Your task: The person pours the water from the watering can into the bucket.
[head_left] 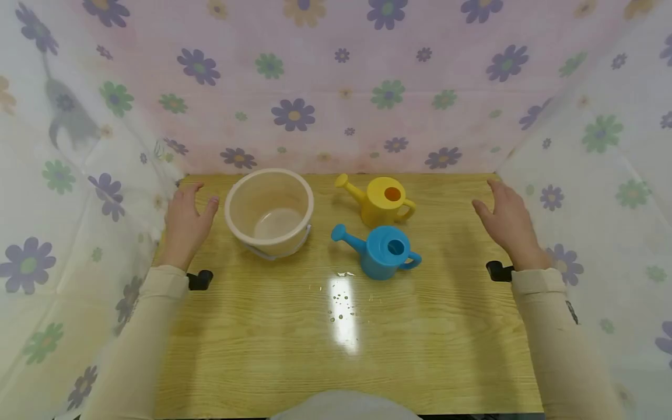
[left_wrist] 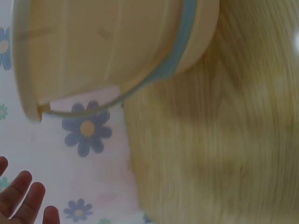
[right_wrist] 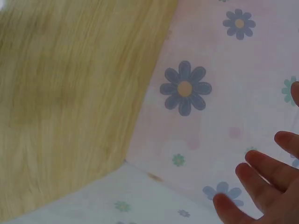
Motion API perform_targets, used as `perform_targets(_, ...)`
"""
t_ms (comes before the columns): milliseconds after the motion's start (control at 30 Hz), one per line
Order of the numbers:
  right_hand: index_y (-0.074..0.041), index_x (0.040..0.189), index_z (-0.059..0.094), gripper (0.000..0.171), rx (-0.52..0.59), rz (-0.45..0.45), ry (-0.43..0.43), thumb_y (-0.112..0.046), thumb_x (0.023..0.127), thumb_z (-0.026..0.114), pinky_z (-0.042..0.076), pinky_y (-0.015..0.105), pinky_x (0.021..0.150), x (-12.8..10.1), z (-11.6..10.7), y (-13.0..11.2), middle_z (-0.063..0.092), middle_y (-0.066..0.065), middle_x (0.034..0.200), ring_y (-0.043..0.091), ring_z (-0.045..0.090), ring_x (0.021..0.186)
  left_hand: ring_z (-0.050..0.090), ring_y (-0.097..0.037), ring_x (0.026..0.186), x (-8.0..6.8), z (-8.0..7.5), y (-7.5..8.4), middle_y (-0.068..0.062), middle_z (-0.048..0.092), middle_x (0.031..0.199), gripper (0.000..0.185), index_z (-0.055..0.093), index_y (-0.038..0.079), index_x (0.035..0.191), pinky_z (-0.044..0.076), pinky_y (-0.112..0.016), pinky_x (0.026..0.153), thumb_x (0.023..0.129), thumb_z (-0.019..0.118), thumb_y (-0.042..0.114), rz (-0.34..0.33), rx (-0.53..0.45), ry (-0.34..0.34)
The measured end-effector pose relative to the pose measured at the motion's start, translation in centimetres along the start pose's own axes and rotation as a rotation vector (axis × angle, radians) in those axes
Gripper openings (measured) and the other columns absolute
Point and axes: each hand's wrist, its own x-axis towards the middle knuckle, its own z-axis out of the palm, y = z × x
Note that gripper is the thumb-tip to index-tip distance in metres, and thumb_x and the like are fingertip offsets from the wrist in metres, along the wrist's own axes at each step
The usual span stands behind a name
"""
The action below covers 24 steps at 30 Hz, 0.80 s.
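My left hand [head_left: 187, 224] is held at the left side of the table, fingers spread and holding nothing. Just right of it stands a cream bucket [head_left: 269, 239] with its handle lowered at the front; the bucket [left_wrist: 103, 46] fills the top of the left wrist view. Over the table's right side, my right hand [head_left: 508, 221] is apart from everything, its fingers [right_wrist: 268, 170] loosely extended. Between the hands, a yellow watering can [head_left: 379, 204] stands behind a blue watering can [head_left: 382, 254]. Both have their spouts toward the bucket and handles to the right.
Water drops [head_left: 341, 303] lie on the wood-grain table [head_left: 262, 350] in front of the blue can, near a bright reflection. Flower-patterned cloth [head_left: 336, 76] closes off the back and both sides. A dark wrist mount [head_left: 200, 280] sticks out beside each sleeve.
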Motion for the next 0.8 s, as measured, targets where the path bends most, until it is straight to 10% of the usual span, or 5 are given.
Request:
perform_targets(300,-0.010,0.141,0.025,0.058,0.203,-0.014,-0.021,-0.039,0.092,0.038,0.034,0.051,0.090,-2.7,4.9,-0.2,0.034,0.017,0.137,0.036,0.037,0.118,0.025,-0.024,0.129,-2.6,6.1,0.5,-0.002,0.015,0.146,0.081,0.007,0.026,0.144,0.027,-0.046,0.100,0.081,0.045,0.060,-0.320,-0.601,-0.180)
perform_targets(800,-0.011,0.135,0.036,0.051,0.609,0.136,0.070,-0.041,0.093,0.035,0.038,0.045,0.092,-5.9,14.1,-3.0,0.048,0.007,0.127,0.024,0.046,0.114,0.025,-0.023,0.128,-5.9,8.8,2.6,-0.007,0.021,0.144,0.056,0.013,0.017,0.142,0.020,-0.040,0.103,0.090,0.035,0.020,-0.367,-0.817,-0.001)
